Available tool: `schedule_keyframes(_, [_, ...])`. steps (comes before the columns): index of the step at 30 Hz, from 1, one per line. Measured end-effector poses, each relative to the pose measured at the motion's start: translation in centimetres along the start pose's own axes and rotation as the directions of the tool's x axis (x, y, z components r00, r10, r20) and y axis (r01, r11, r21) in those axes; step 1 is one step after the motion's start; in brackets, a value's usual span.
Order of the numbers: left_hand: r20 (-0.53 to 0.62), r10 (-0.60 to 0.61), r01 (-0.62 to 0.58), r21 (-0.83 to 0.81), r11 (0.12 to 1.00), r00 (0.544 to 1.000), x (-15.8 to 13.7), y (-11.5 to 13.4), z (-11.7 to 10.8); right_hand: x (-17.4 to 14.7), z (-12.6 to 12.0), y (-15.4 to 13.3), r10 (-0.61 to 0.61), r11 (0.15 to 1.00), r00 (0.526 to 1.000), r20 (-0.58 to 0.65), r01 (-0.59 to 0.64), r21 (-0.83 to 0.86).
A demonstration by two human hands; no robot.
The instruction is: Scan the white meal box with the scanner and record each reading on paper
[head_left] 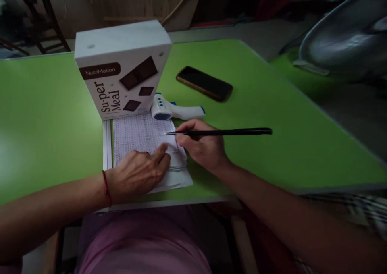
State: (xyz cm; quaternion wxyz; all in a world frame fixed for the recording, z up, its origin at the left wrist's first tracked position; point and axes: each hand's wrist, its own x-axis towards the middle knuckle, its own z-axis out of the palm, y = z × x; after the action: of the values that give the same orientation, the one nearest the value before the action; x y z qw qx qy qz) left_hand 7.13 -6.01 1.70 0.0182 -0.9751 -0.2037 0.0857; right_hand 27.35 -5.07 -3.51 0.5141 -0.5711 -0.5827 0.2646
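Note:
A sheet of paper (133, 133) covered with dense handwritten lines lies near the table's front edge. Resting on its lower part, my left hand (137, 171) holds nothing; its index finger is stretched out and the other fingers are partly bent. My right hand (205, 147) grips a long black pen (238, 131) near its silver tip. The pen lies almost level, pointing left, with the tip over the right side of the writing; whether it touches the paper I cannot tell. The sheet's lower right edges look creased and layered.
A white NutriMotion box (127, 72) stands upright at the paper's top edge. Beside it lies a white and blue infrared thermometer (178, 109). Farther back is a dark phone (204, 83) on the green table (272, 104). A large fan (341, 32) stands off the right edge.

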Motion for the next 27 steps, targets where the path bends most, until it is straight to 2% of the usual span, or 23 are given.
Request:
schedule_keyframes(3, [-0.015, 0.006, -0.006, -0.002, 1.0, 1.0, 0.0, 0.0, 0.8, -0.3, 0.0, -0.2, -0.098, 0.987, 0.995, 0.013, 0.099, -0.124])
schedule_keyframes(7, [-0.03, 0.013, -0.014, -0.012, 1.0, 0.999, 0.0, -0.1, 1.3, -0.1, 0.1, -0.6, -0.188, 0.969, 0.982, 0.037, 0.191, -0.156])
schedule_keyframes(12, [-0.054, 0.016, -0.017, -0.002, 1.0, 0.998, 0.0, 0.0, 1.3, -0.1, 0.0, -0.7, -0.185, 0.96, 0.976, 0.114, 0.205, -0.19])
schedule_keyframes(17, [-0.025, 0.025, -0.026, -0.04, 0.999, 0.999, 0.0, 0.0, 1.0, -0.2, 0.0, -0.7, -0.205, 0.956, 0.972, 0.117, 0.225, -0.19])
schedule_keyframes(21, [-0.05, 0.009, -0.012, -0.066, 0.998, 0.999, 0.0, 0.0, 1.0, -0.2, 0.0, -0.7, -0.19, 0.958, 0.971, 0.144, 0.215, -0.191])
schedule_keyframes(27, [-0.042, 0.02, -0.022, -0.043, 0.999, 0.999, 0.1, 0.0, 1.2, -0.2, 0.0, -0.6, -0.194, 0.957, 0.97, 0.149, 0.221, -0.191])
